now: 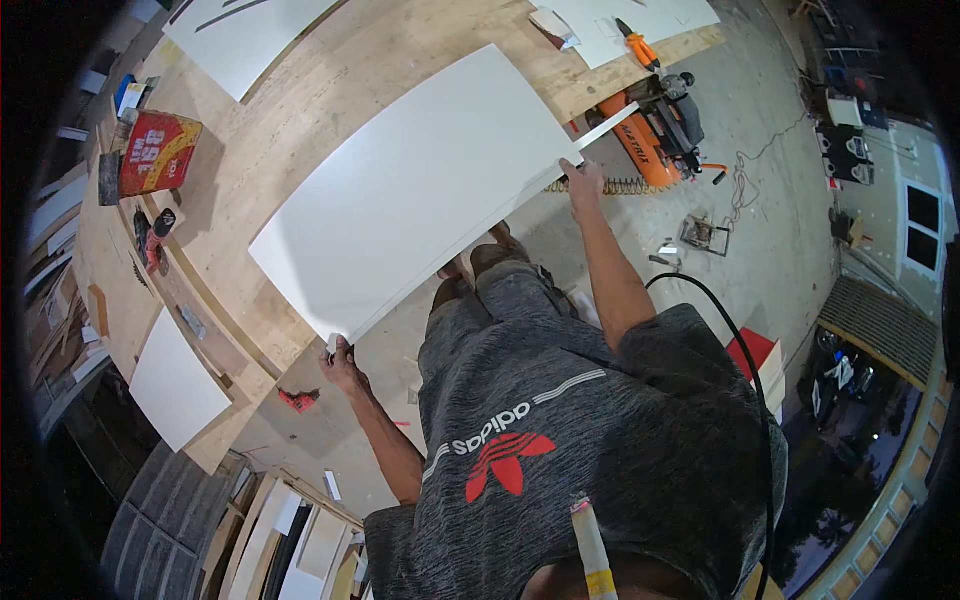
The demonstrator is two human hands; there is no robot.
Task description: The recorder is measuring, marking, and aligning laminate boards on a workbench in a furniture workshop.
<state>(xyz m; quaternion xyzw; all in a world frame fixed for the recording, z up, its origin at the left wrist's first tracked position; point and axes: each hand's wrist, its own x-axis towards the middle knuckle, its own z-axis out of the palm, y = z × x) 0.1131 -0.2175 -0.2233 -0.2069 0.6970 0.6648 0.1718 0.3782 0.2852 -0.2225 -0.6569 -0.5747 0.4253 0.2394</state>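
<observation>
A large white panel (420,190) lies flat on the wooden workbench, its near long edge reaching the bench's front. A narrow white strip (608,128) runs along that near edge and sticks out past the panel's right corner. My left hand (343,368) is closed at the near left corner, pinching the strip's end there. At the right corner my right hand (584,188) is closed too, fingers pinched on the strip where it leaves the panel. Whether either hand also grips the panel is hard to make out.
On the plywood bench (225,230) stand a red and yellow can (160,153), a drill (158,238) and a smaller white panel (180,382). Orange-handled pliers (638,45) lie at the far right. An orange compressor (640,140) with a coiled hose stands beside the bench; a black cable (735,330) passes my right side.
</observation>
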